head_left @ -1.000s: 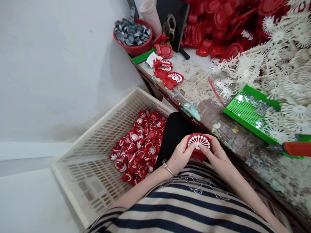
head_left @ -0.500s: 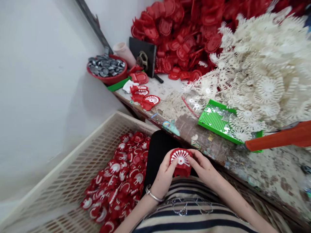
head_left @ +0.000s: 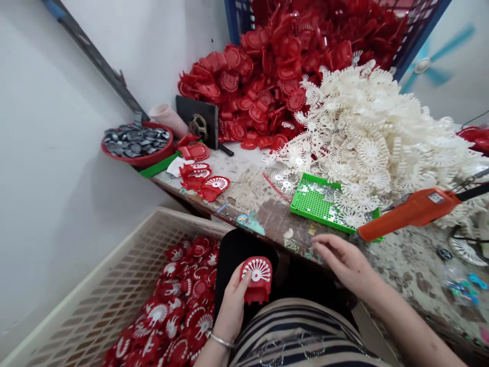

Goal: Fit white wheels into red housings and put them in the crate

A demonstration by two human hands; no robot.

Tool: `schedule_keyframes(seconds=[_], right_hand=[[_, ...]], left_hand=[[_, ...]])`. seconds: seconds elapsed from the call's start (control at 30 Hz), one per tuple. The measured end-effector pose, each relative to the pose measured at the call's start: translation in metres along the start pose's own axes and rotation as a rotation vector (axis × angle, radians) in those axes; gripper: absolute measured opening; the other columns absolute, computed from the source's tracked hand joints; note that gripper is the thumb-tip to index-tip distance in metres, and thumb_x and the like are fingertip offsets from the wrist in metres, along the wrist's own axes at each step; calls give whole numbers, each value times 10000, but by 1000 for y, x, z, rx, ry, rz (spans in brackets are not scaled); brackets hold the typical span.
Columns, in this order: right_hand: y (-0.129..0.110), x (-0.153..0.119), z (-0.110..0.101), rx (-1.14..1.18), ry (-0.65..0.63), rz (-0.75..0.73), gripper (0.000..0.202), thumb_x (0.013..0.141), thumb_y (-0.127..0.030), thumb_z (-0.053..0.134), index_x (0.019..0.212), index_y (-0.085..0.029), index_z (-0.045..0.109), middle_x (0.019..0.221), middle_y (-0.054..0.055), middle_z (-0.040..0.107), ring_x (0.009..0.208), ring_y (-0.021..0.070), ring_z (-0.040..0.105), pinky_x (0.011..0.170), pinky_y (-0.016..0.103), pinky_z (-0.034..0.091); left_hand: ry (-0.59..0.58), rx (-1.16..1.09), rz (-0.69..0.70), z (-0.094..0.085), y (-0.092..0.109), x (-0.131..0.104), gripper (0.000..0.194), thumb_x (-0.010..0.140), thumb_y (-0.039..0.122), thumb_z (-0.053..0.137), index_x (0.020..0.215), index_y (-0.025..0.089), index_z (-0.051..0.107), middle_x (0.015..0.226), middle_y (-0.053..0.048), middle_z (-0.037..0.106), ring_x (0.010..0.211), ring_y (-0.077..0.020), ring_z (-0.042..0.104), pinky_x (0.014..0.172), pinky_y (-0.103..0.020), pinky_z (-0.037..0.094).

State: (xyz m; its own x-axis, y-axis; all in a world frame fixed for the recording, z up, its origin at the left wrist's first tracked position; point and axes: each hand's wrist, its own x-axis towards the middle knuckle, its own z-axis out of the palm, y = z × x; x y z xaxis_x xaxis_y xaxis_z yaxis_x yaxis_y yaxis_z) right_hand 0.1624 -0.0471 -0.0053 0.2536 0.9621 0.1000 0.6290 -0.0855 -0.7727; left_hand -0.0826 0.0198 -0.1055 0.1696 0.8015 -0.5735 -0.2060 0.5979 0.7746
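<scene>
My left hand point(head_left: 231, 302) grips a red plastic part point(head_left: 256, 294) by its left side, over my lap. A white fan-shaped plastic piece point(head_left: 263, 270) sits on that part's face, and my thumb rests on it. My right hand point(head_left: 346, 265) is off the part, above the table's front edge, with fingers loosely stretched and nothing visible in them. Just beyond those fingers lies a green perforated tray point(head_left: 324, 221) holding small shiny bits. An orange-handled power screwdriver point(head_left: 412, 216) lies with its near end over the tray's right corner.
White fan pieces point(head_left: 372, 148) are heaped behind the tray, beside a pile of red parts point(head_left: 263, 76). A red bowl point(head_left: 160, 156) of grey metal pieces stands at the table's left end. Below it, a cream slatted crate point(head_left: 82, 290) holds red-and-white assemblies.
My right hand has let go of the red part and moved right towards the green tray. My left hand keeps hold of it. The view has tilted up.
</scene>
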Motion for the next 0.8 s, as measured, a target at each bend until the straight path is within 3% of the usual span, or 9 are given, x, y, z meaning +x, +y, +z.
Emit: schedule_keyframes(seconds=[0.1,0.17,0.23,0.37,0.53,0.63,0.8], right_hand=[[-7,28,-20,-428,-36,-116,245,952,-281,417,1040,-173,618,952,85,680,877,200,641,791,328,527],[-17,47,-31,-794,-175,-129,249,944,-196,403,1041,-147,627,964,116,667,918,227,625,813,346,510],[-26,64,-39,-997,-291,-110,241,903,-108,422,984,-134,648,921,130,664,901,249,613,787,352,494],[-28,92,-49,-1138,-431,-71,233,795,-2,495,914,-110,663,884,136,668,904,257,585,745,315,448],[-10,116,-54,-1273,-521,20,218,812,-91,544,992,-119,663,1003,138,668,976,258,555,764,312,419],[-8,121,-57,-1347,-548,56,222,797,-152,584,1002,-138,668,1042,131,659,1012,277,542,784,342,406],[-17,118,-73,-1481,-573,91,136,802,-166,564,838,-150,695,1013,134,647,989,284,550,791,375,368]], left_hand=[[-19,25,-7,-8,-6,6,524,688,414,768,1139,194,616,1019,-27,752,926,-202,695,878,-313,529],[-46,51,-11,-13,-11,11,538,691,427,764,1149,188,613,1026,-35,751,935,-212,694,883,-325,530],[-82,92,-5,-17,-16,16,560,685,456,760,1155,185,619,1047,-46,746,962,-232,689,895,-342,529],[-134,120,-10,-22,-23,22,623,671,510,749,1183,181,615,1074,-64,737,1004,-256,676,910,-365,525],[-168,93,-27,-25,-23,22,635,678,509,742,1194,163,611,1074,-83,736,988,-258,681,915,-378,523],[-223,101,-17,-30,-24,25,586,724,500,709,1200,171,616,1098,-82,729,1000,-251,675,912,-361,521],[-228,74,-10,-37,-31,32,586,717,507,708,1205,192,627,1072,-67,736,978,-249,679,900,-361,527]])
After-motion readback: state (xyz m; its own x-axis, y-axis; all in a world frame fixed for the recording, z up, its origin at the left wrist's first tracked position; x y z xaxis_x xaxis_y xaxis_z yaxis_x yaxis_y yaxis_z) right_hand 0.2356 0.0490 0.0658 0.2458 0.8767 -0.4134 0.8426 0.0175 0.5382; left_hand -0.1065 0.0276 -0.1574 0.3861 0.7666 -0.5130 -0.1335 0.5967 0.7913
